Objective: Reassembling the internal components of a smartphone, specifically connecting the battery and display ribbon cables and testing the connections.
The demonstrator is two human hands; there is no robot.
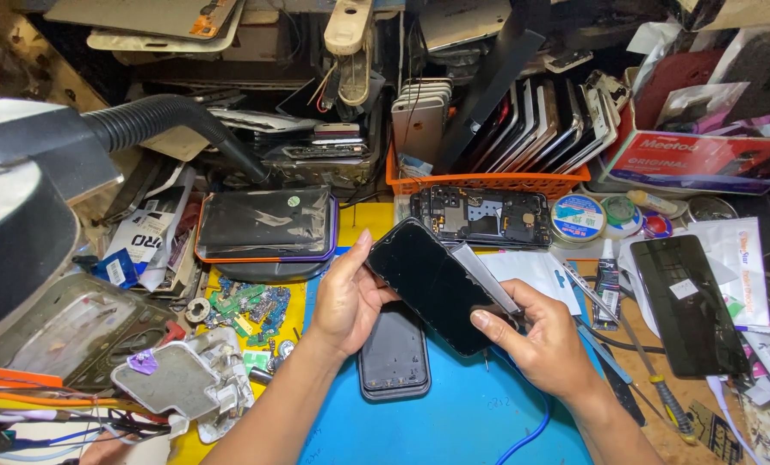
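Both my hands hold a black phone screen [437, 284] tilted above the blue work mat [454, 413]. My left hand [344, 297] grips its upper left edge with thumb and fingers. My right hand [544, 344] pinches its lower right corner and also has a thin grey strip [484, 275] lying along the screen's right side. Below the screen, flat on the mat, lies a dark phone body [394, 357]. An opened phone with bare circuit boards [480, 217] lies just behind.
An orange basket [488, 182] of upright phones stands at the back. Another black screen [688, 303] lies right, beside tweezers [587, 291] and a screwdriver [656, 379]. Round tins [577, 217], a stacked tray of screens [264, 226], green circuit scraps [251, 306] and a black hose [174, 120] crowd the left.
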